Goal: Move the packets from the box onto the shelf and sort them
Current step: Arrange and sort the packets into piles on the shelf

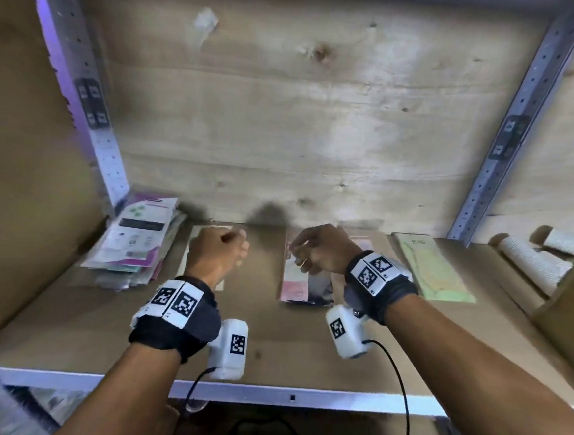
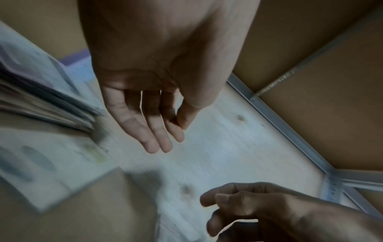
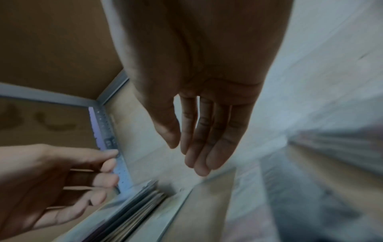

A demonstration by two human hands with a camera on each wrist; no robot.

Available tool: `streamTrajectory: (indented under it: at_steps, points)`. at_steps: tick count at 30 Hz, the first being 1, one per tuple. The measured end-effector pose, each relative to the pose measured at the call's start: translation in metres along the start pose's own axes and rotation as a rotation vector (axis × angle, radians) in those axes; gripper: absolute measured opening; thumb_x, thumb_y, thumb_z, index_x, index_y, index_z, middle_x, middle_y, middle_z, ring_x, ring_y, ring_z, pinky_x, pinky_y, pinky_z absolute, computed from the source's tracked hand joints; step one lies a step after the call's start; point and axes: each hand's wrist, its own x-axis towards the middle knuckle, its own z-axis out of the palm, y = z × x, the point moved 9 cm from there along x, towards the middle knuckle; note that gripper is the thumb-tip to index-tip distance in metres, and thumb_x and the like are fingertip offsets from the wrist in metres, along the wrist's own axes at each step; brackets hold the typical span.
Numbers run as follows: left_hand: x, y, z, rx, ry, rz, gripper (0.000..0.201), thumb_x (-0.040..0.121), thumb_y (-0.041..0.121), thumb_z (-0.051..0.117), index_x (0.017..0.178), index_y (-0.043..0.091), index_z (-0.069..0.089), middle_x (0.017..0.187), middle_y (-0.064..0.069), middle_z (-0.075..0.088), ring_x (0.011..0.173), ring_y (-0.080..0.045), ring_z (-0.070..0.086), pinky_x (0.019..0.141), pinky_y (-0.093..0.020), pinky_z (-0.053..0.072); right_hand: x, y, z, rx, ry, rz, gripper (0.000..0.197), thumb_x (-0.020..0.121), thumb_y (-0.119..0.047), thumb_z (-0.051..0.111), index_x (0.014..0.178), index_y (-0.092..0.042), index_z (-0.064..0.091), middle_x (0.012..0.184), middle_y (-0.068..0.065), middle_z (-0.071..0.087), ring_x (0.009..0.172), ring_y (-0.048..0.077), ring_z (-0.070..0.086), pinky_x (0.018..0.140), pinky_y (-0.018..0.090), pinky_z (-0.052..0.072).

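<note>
From the head view, both hands are hovering over the shelf (image 1: pixel 267 363): the left hand (image 1: pixel 216 253) and right hand (image 1: pixel 320 251), each grip loose and holding nothing. A stack of packets (image 1: pixel 136 239) is lying far left, a pink packet (image 1: pixel 296 283) under the right hand, a green packet (image 1: pixel 434 268) far right.

The left wrist view is showing relaxed fingers (image 2: pixel 153 127) above the stack.

The right wrist view is showing straight, empty fingers (image 3: pixel 209 135).
</note>
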Motion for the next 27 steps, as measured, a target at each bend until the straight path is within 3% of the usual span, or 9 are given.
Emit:
streamTrajectory:
  at_steps: [4,8,12,16,17,19,20,24,27]
  points:
    - [0.007,-0.029,-0.061,0.026,0.094,-0.047,0.027,0.097,0.026,0.057,0.079,0.011,0.070,0.066,-0.001,0.071,0.052,-0.009,0.061,0.049,-0.018,0.047,0.032,-0.019,0.068,-0.004,-0.064,0.046,0.015,0.092,-0.004,0.062,0.104,0.003,0.067,0.080,0.015,0.071,0.061,0.026,0.066,0.067,0.039,0.062]
    - [0.018,-0.046,-0.106,0.029,0.164,-0.085,0.028,0.096,0.032,0.059,0.080,0.014,0.073,0.062,0.004,0.074,0.058,-0.010,0.067,0.055,-0.020,0.050,0.070,-0.035,0.128,-0.070,-0.118,0.108,0.025,0.089,-0.012,0.069,0.109,0.005,0.069,0.102,0.022,0.072,0.089,0.036,0.071,0.085,0.049,0.059]
    - [0.026,-0.053,-0.126,0.033,0.186,-0.096,0.027,0.094,0.029,0.060,0.073,0.016,0.073,0.060,0.007,0.073,0.057,-0.010,0.067,0.081,-0.034,0.060,0.108,-0.041,0.154,-0.404,-0.041,0.136,0.066,0.079,-0.042,0.077,0.129,-0.004,0.058,0.130,0.016,0.061,0.117,0.033,0.060,0.098,0.042,0.051]
    - [0.028,-0.057,-0.138,0.020,0.183,-0.098,0.032,0.094,0.033,0.059,0.072,0.015,0.074,0.066,0.004,0.075,0.063,-0.014,0.068,0.081,-0.040,0.061,0.127,-0.040,0.168,-0.458,-0.048,0.171,0.102,0.068,-0.042,0.086,0.147,-0.004,0.033,0.149,0.019,0.043,0.134,0.034,0.047,0.107,0.046,0.044]
    - [0.028,-0.057,-0.140,0.019,0.179,-0.090,0.033,0.094,0.033,0.059,0.071,0.015,0.073,0.066,0.003,0.075,0.063,-0.016,0.068,0.078,-0.041,0.062,0.129,-0.036,0.169,-0.456,-0.059,0.198,0.090,0.073,-0.040,0.083,0.140,0.000,0.040,0.148,0.021,0.044,0.130,0.035,0.050,0.104,0.046,0.046]
    - [0.029,-0.059,-0.144,0.005,0.175,-0.090,0.034,0.094,0.031,0.058,0.069,0.014,0.072,0.067,-0.001,0.075,0.063,-0.019,0.068,0.079,-0.044,0.062,0.129,-0.031,0.167,-0.400,-0.045,0.206,0.043,0.079,-0.033,0.077,0.097,0.000,0.056,0.130,0.019,0.061,0.099,0.025,0.065,0.084,0.042,0.057]
    - [0.029,-0.060,-0.146,0.001,0.175,-0.094,0.034,0.095,0.030,0.058,0.069,0.014,0.072,0.067,-0.002,0.075,0.063,-0.020,0.067,0.079,-0.044,0.062,0.127,-0.030,0.165,-0.421,-0.037,0.185,0.036,0.079,-0.033,0.075,0.084,-0.003,0.056,0.121,0.015,0.065,0.089,0.019,0.065,0.076,0.037,0.057]
    - [0.027,-0.062,-0.150,0.022,0.188,-0.095,0.032,0.095,0.031,0.057,0.072,0.014,0.073,0.064,0.002,0.074,0.062,-0.017,0.068,0.071,-0.037,0.062,0.119,-0.030,0.164,-0.306,-0.086,0.172,0.055,0.067,-0.042,0.077,0.119,-0.027,0.068,0.127,0.000,0.052,0.115,0.029,0.059,0.086,0.032,0.051]
    - [0.028,-0.065,-0.143,-0.038,0.163,-0.115,0.030,0.094,0.029,0.059,0.072,0.014,0.072,0.064,0.002,0.075,0.058,-0.014,0.067,0.067,-0.033,0.059,0.108,-0.028,0.156,-0.030,-0.072,0.247,0.063,0.071,-0.025,0.084,0.125,-0.004,0.059,0.111,0.011,0.058,0.088,0.023,0.060,0.061,0.026,0.044]
